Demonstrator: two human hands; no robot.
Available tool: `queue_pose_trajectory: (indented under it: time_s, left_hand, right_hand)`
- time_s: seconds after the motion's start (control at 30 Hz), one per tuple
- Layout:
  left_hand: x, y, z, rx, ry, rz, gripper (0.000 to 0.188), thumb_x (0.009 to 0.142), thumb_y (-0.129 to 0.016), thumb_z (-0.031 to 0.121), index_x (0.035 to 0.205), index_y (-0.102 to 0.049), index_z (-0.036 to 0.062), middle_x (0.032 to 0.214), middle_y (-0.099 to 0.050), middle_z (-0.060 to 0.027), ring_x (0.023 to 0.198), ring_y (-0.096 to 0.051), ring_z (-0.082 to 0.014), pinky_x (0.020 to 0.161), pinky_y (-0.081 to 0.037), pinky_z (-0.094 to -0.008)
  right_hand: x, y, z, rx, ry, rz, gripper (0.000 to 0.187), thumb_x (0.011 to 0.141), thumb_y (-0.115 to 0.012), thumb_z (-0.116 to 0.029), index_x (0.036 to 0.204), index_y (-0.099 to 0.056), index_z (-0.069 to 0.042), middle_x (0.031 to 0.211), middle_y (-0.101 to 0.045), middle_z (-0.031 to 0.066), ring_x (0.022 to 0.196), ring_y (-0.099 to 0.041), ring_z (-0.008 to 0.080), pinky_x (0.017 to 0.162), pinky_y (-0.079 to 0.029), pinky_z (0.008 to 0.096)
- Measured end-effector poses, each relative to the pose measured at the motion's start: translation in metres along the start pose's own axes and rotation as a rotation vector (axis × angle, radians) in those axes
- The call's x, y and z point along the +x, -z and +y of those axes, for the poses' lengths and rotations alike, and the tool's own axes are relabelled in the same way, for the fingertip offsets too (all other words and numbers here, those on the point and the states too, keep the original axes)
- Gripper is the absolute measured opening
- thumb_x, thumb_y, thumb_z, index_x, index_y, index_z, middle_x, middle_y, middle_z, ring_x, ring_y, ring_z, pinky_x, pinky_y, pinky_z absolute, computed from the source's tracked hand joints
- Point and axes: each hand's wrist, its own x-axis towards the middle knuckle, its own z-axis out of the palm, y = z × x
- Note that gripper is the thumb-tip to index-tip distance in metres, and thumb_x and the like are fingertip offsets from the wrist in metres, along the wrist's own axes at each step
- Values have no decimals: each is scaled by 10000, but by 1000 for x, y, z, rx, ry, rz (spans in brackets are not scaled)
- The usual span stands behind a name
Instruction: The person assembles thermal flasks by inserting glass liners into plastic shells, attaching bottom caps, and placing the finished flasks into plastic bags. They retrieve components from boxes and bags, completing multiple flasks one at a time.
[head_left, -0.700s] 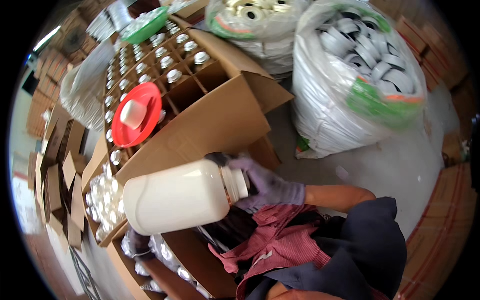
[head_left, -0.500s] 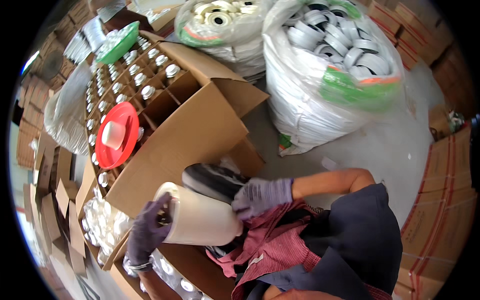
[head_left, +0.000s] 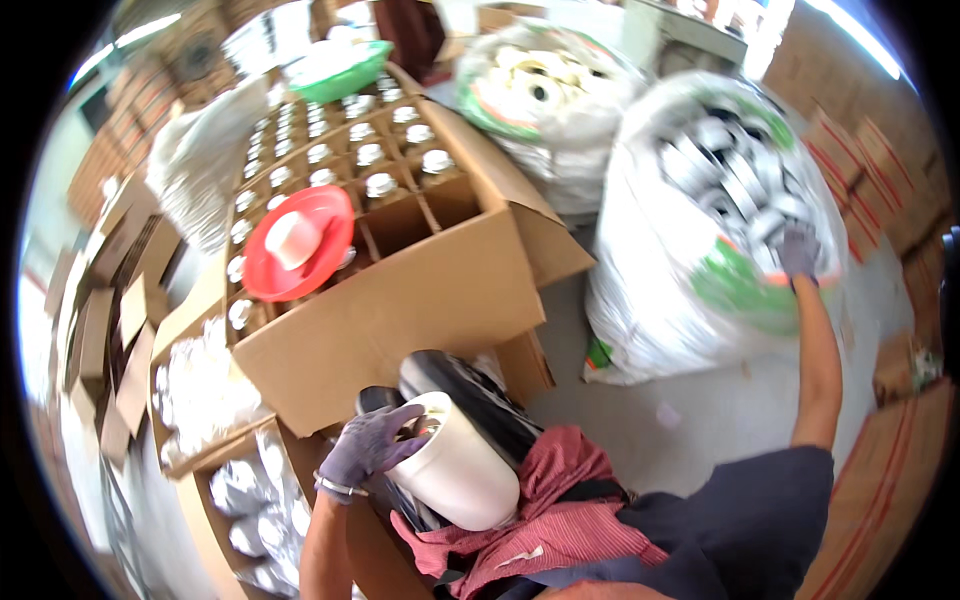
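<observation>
1. We cannot see the right hand's [head_left: 798, 250] fingertips, sunk in the white sack [head_left: 690, 300] far right.
2. The white jar's [head_left: 455, 470] mouth hides under the left hand [head_left: 372, 448].
3. The far boxes [head_left: 860, 170] blur at the rim.

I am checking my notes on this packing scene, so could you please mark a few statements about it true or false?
1. The left hand rests on the open mouth of a white jar. True.
2. The right hand also holds the jar. False: it reaches into a big clear bag of lids.
3. A red plate lies on the divided cardboard box. True.
4. Both hands are bare. False: both wear purple gloves.
5. The box's cells stand empty. False: most hold capped jars, with a few empty near the front.
</observation>
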Motion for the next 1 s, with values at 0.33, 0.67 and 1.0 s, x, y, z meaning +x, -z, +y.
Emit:
queue_pose_trajectory:
  time_s: [0.33,0.67,1.0]
  left_hand:
    - [-22,-10,-2,-21,-12,141,431,913,-576,423,1207,-601,110,975,-684,-158,904,-665,-347,765,-519,-425]
    - [3,6,16,102,60,-9,369,900,-588,401,1121,-640,109,935,-688,-172,860,-665,-359,753,-516,-448]
    - [39,14,0,-624,-390,944,403,857,-634,-2,1250,-547,19,1166,-627,-159,1073,-612,-285,928,-484,-373]
  right_hand:
    - [39,63,-20,370,-449,-506,938,691,-759,-526,1450,-338,-171,1450,-404,113,1295,-456,326,980,-431,551]
    - [27,148,-50,417,88,710,128,876,-558,-174,992,-606,-147,974,-559,71,950,-552,254,975,-357,525]
    - [-45,492,-287,1387,1159,1041,260,734,-713,-208,979,-641,-165,928,-585,38,916,-592,280,1032,-402,542]
